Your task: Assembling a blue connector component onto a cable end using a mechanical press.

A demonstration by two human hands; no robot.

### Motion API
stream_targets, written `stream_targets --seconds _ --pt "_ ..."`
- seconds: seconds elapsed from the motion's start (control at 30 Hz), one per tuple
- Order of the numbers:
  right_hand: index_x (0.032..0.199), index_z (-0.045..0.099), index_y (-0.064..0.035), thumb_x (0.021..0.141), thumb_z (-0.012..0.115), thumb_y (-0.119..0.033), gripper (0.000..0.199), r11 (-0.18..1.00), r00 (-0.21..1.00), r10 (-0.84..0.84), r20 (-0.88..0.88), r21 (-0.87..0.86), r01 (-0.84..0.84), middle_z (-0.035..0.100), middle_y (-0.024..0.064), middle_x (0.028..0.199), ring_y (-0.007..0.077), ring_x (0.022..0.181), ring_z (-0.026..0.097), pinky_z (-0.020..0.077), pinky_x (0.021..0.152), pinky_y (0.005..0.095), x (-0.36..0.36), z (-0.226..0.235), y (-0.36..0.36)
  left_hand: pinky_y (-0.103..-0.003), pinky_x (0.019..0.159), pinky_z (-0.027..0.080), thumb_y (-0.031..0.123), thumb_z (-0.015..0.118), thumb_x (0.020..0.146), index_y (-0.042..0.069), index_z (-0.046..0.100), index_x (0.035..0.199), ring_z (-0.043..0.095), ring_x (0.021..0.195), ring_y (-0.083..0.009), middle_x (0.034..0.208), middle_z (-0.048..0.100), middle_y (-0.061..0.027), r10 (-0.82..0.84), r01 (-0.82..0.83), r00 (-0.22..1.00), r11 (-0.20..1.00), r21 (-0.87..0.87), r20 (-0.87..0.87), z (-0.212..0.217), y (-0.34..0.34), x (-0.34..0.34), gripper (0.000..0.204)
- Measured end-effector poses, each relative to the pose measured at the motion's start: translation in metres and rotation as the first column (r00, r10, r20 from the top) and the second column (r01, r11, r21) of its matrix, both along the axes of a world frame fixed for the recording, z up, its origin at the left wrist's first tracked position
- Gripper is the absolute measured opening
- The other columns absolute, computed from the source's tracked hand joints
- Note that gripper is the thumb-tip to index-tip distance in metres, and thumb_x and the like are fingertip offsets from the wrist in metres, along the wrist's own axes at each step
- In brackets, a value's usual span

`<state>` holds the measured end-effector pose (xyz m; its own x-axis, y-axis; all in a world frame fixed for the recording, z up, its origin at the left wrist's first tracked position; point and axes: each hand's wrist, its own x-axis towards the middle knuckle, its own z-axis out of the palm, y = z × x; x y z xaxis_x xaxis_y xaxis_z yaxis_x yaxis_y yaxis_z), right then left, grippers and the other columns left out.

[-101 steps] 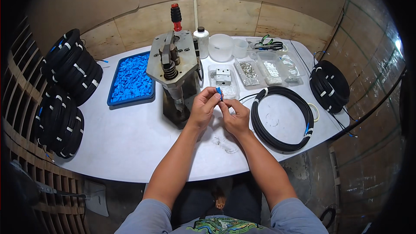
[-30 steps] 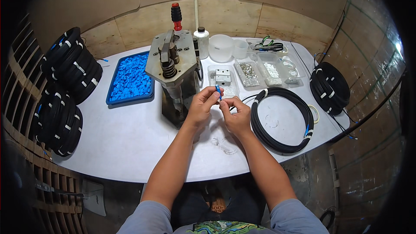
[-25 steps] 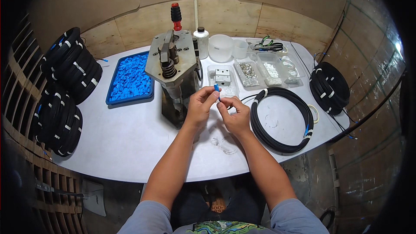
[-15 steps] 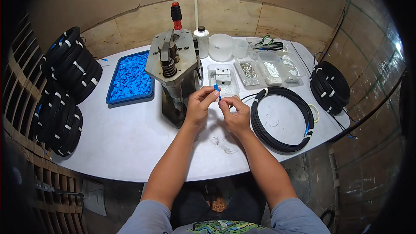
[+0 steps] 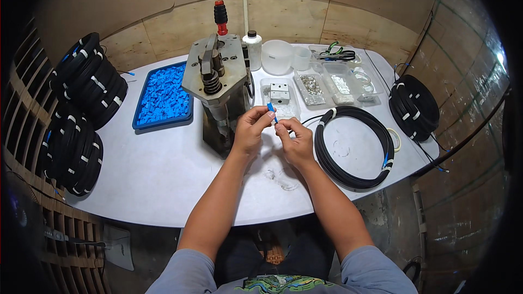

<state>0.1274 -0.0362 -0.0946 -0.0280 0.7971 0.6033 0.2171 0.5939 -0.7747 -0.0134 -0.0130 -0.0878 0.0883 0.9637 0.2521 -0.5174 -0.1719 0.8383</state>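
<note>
Pinched between thumb and forefinger of my left hand (image 5: 250, 133) is a small blue fibre-optic connector (image 5: 270, 107), pointing up and away from me. My right hand (image 5: 298, 142) is closed in a pinch on the cable end just below it, where a bit of blue shows between the fingertips. The fingers partly hide where connector and cable meet. From my right hand a thin black cable (image 5: 312, 119) runs to a large black cable coil (image 5: 324, 152), which lies flat on the table with white tape bands around it.
A metal press (image 5: 231, 71) stands behind my left hand, beside a blue tray (image 5: 163, 125) of blue connector parts. Beyond my hands sit a metal block (image 5: 280, 93) in a clear tray, small-part trays, a bottle (image 5: 253, 51) and tubs. Taped coils (image 5: 92, 90) stand at both sides.
The blue connector has risen slightly and tilts a little more to the left, with more blue showing between my hands. Both hands keep their pinch in nearly the same place.
</note>
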Motion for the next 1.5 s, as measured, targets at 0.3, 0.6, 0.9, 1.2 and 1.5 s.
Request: stream_targets --seconds 0.3,0.6,0.9,1.2,1.5 --pt "0.093 0.066 -0.0008 0.087 0.066 -0.01 0.011 0.999 0.999 0.039 -0.03 -0.002 -0.039 0.064 0.0055 0.079 0.0096 0.074 0.058 0.0449 0.07 0.0247 0.0 -0.001 0.002 -0.022 0.076 0.045 0.013 0.068 0.086 0.002 0.064 0.096 0.056 0.08 -0.0064 0.087 0.064 -0.0005 -0.042 0.041 0.999 0.998 0.046 0.008 0.002 -0.001 0.0 0.015" --pt "0.085 0.07 -0.0049 0.078 0.074 -0.006 0.009 0.962 0.98 -0.197 -0.017 0.187 0.196 0.068 0.0068 0.076 0.017 0.07 0.061 0.0448 0.068 0.0287 -0.004 0.008 -0.003 -0.022 0.078 0.046 0.008 0.07 0.084 0.003 0.062 0.092 0.058 0.082 -0.0065 0.087 0.063 -0.0009 0.031 -0.03 1.0 0.997 0.078 -0.002 0.003 -0.004 0.004 0.012" --pt "0.084 0.069 -0.0053 0.079 0.072 -0.009 0.007 0.966 0.977 -0.211 -0.013 0.149 0.21 0.067 0.0068 0.076 0.0182 0.07 0.06 0.0453 0.068 0.0303 -0.004 0.008 -0.004 -0.023 0.078 0.048 0.01 0.071 0.084 0.002 0.063 0.093 0.059 0.082 -0.0074 0.087 0.065 -0.0021 0.012 -0.012 1.0 1.0 0.029 -0.009 0.005 -0.004 0.003 0.014" --pt "0.083 0.069 -0.0054 0.079 0.072 -0.009 0.007 0.963 0.977 -0.214 0.011 0.17 0.209 0.065 0.0063 0.073 0.0188 0.068 0.059 0.0455 0.067 0.0305 -0.004 0.008 -0.004 -0.022 0.074 0.046 0.011 0.071 0.084 0.004 0.063 0.093 0.058 0.078 -0.0069 0.086 0.065 -0.0018 0.036 -0.036 0.999 0.999 0.021 0.013 0.005 -0.006 0.004 0.014" --pt "0.081 0.068 -0.0051 0.078 0.073 -0.008 0.007 0.961 0.978 -0.208 0.009 0.188 0.202 0.065 0.0068 0.072 0.0194 0.066 0.059 0.0452 0.065 0.0305 -0.003 0.008 -0.003 -0.025 0.072 0.046 0.012 0.068 0.086 0.001 0.063 0.094 0.058 0.081 -0.0066 0.083 0.064 -0.0014 0.065 -0.052 0.991 0.993 0.102 -0.121 0.012 -0.01 0.007 0.013"
